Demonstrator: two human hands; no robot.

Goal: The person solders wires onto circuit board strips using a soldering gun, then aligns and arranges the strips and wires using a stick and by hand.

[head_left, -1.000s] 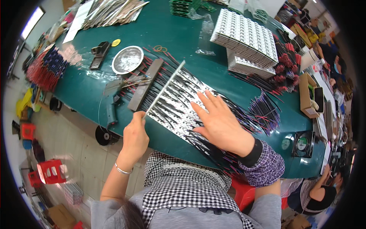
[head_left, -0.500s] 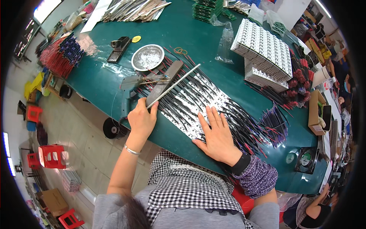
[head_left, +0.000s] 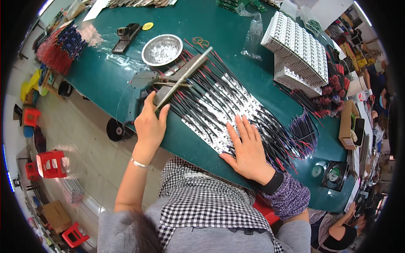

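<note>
My left hand (head_left: pixel 149 124) pinches the lower end of a thin, pale strip (head_left: pixel 190 72) between thumb and fingers. The strip slants up and away over a dark grey bar (head_left: pixel 196 63), which lies across the wires. Flat on the near part of a row of white circuit-board strips (head_left: pixel 206 126) rests my right hand (head_left: pixel 249 154), its fingers spread. Black and red wires (head_left: pixel 270 126) run over these boards and fan out to the right. Beside the bar's left side lies a grey-green pistol-shaped tool (head_left: pixel 137 92), its tip partly hidden by bar and strip.
A metal bowl (head_left: pixel 162 49) holding small pale bits stands behind the bar. A black holder (head_left: pixel 126 39) sits farther left, near a red-and-blue wire bundle (head_left: pixel 63 48). White board stacks (head_left: pixel 295 50) rise at the back right. A small fan (head_left: pixel 336 175) lies at the right edge.
The pale strip has swung closer over the dark bar, covering part of it. My left hand has turned slightly and its fingers have spread a little. My right hand stays flat on the boards.
</note>
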